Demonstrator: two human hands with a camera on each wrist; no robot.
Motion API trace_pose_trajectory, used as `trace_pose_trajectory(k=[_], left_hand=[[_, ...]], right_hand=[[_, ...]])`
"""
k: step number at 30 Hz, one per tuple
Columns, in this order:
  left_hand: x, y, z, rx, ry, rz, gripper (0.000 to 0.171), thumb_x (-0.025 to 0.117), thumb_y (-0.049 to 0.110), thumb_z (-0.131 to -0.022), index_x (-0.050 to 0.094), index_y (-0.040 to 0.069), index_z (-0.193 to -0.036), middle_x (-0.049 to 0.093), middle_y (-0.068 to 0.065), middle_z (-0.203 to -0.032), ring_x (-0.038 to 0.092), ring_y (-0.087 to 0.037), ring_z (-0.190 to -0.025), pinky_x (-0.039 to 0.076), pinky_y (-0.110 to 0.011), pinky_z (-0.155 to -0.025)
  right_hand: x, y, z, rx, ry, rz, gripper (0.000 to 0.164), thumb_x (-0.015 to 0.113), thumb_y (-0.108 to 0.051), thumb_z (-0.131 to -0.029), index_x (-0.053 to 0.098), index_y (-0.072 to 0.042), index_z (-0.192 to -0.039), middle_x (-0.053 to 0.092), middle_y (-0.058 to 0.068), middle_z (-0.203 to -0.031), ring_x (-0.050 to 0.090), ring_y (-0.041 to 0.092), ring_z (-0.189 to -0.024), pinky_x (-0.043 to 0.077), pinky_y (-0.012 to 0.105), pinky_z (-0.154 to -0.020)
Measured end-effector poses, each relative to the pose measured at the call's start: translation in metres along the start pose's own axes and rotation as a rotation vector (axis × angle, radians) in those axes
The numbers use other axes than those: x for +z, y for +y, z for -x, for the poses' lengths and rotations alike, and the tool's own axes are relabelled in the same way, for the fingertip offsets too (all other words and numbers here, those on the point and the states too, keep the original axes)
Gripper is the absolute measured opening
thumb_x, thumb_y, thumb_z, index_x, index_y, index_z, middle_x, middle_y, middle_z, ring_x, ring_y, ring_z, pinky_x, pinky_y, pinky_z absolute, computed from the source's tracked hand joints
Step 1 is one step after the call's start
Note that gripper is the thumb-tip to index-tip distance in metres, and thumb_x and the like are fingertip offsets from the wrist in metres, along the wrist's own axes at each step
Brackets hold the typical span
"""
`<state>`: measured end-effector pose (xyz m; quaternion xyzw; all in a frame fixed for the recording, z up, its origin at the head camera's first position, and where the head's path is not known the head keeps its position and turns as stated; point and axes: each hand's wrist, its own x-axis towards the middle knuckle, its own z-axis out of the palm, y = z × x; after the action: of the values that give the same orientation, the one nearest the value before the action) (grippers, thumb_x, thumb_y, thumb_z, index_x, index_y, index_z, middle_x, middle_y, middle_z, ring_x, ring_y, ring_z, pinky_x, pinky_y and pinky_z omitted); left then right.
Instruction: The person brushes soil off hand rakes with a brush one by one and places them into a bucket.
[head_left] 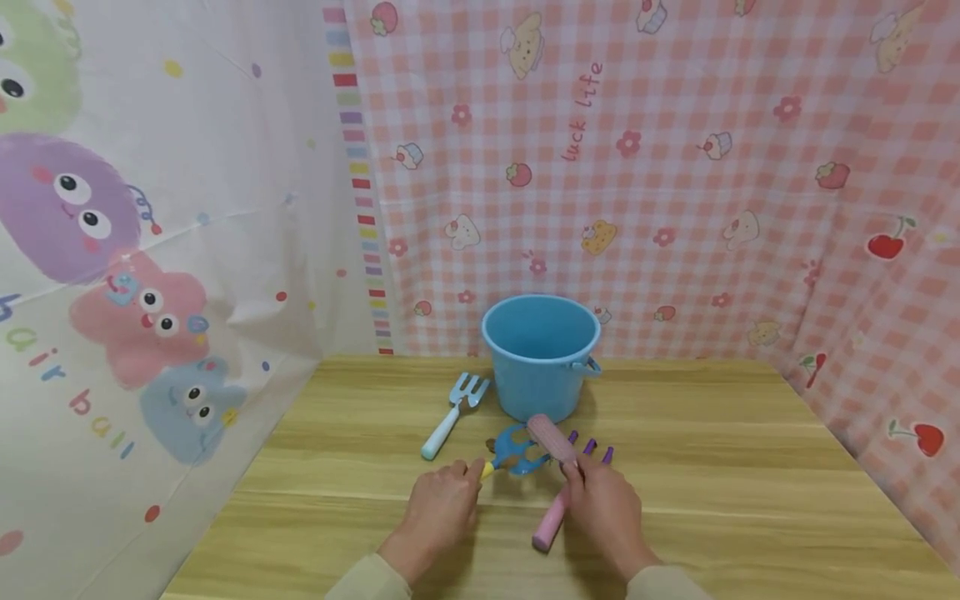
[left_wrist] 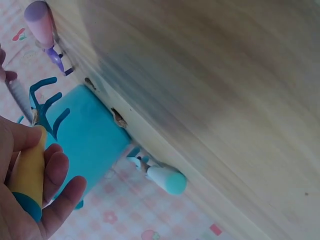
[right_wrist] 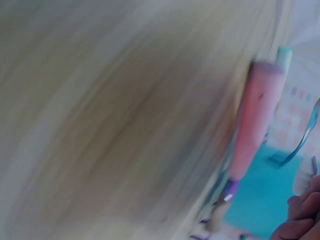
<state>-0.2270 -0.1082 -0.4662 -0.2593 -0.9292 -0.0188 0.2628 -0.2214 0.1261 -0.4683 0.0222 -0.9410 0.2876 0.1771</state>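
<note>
My left hand [head_left: 444,504] grips the yellow handle [left_wrist: 31,167] of a toy hand rake with curved blue tines [head_left: 517,450]. In my right hand [head_left: 606,507] is a small pink brush [head_left: 551,437], its head beside the rake's tines; whether they touch I cannot tell. White bristles [right_wrist: 303,177] show in the right wrist view. Below the right hand lies a purple-tined rake with a pink handle [head_left: 551,523], partly hidden by that hand. Brown clumps [left_wrist: 119,118] lie on the tabletop near the blue rake.
A blue bucket [head_left: 542,383] stands behind the hands, its handle hanging at the right. Left of it, a pale blue fork [head_left: 446,429] lies on the wooden table [head_left: 720,467]. Patterned cloths [head_left: 660,208] hang behind and at both sides.
</note>
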Motion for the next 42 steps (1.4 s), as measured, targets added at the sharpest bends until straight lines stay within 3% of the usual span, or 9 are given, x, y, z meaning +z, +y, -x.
trace_pose_trajectory(k=[4,11,22,29,33,38,42], left_hand=[[-0.001,0.000,-0.001,0.005,-0.008,0.015,0.026,0.074,0.018,-0.086,0.063,0.008,-0.106,0.059,-0.003,-0.073,0.060,-0.018,-0.058,0.044,-0.030,-0.045],[-0.002,0.000,-0.001,-0.003,-0.019,0.005,0.026,0.075,0.018,-0.085,0.063,0.009,-0.106,0.058,-0.003,-0.072,0.058,-0.017,-0.057,0.043,-0.029,-0.044],[0.001,0.001,0.000,0.025,0.058,-0.004,0.023,0.076,0.016,-0.083,0.063,0.009,-0.101,0.058,-0.002,-0.070,0.059,-0.017,-0.056,0.042,-0.029,-0.043],[-0.002,-0.001,0.001,-0.025,0.010,0.020,0.025,0.075,0.016,-0.083,0.064,0.008,-0.104,0.059,-0.002,-0.071,0.058,-0.016,-0.055,0.041,-0.028,-0.042],[-0.002,-0.003,0.000,-0.053,-0.024,0.036,0.022,0.074,0.017,-0.085,0.063,0.008,-0.101,0.056,-0.001,-0.069,0.056,-0.016,-0.054,0.039,-0.028,-0.042],[-0.003,-0.003,-0.001,-0.071,-0.031,0.058,0.021,0.074,0.018,-0.085,0.063,0.009,-0.100,0.055,0.000,-0.068,0.056,-0.015,-0.054,0.039,-0.029,-0.043],[-0.004,-0.002,-0.003,-0.073,-0.028,0.056,0.019,0.074,0.018,-0.085,0.062,0.010,-0.097,0.055,0.000,-0.068,0.057,-0.016,-0.055,0.040,-0.030,-0.043]], right_hand=[[0.002,-0.012,0.005,-0.064,-0.021,-0.035,0.024,0.064,-0.023,-0.096,0.072,-0.006,-0.112,0.072,0.011,-0.091,0.069,0.035,-0.078,0.052,0.049,-0.059],[0.003,-0.006,0.007,0.015,-0.002,-0.018,0.020,0.064,-0.023,-0.096,0.073,-0.010,-0.110,0.072,0.010,-0.090,0.069,0.036,-0.077,0.050,0.049,-0.057],[0.004,0.008,0.005,0.004,0.020,-0.002,0.027,0.065,-0.022,-0.095,0.071,-0.004,-0.115,0.073,0.016,-0.097,0.069,0.037,-0.080,0.052,0.050,-0.060],[-0.001,0.011,0.004,0.049,0.013,0.027,0.028,0.062,-0.021,-0.097,0.069,-0.002,-0.117,0.072,0.018,-0.097,0.069,0.039,-0.081,0.052,0.051,-0.061],[0.000,0.002,0.006,-0.003,0.046,-0.023,0.027,0.063,-0.022,-0.097,0.070,-0.005,-0.117,0.073,0.016,-0.096,0.069,0.038,-0.081,0.052,0.052,-0.061],[0.003,-0.017,0.012,-0.103,0.017,-0.051,0.016,0.065,-0.023,-0.096,0.073,-0.011,-0.104,0.071,0.004,-0.081,0.069,0.032,-0.072,0.050,0.046,-0.055],[0.005,-0.022,0.015,-0.108,0.022,-0.023,0.014,0.067,-0.024,-0.095,0.073,-0.013,-0.101,0.071,0.003,-0.079,0.069,0.032,-0.072,0.050,0.046,-0.055]])
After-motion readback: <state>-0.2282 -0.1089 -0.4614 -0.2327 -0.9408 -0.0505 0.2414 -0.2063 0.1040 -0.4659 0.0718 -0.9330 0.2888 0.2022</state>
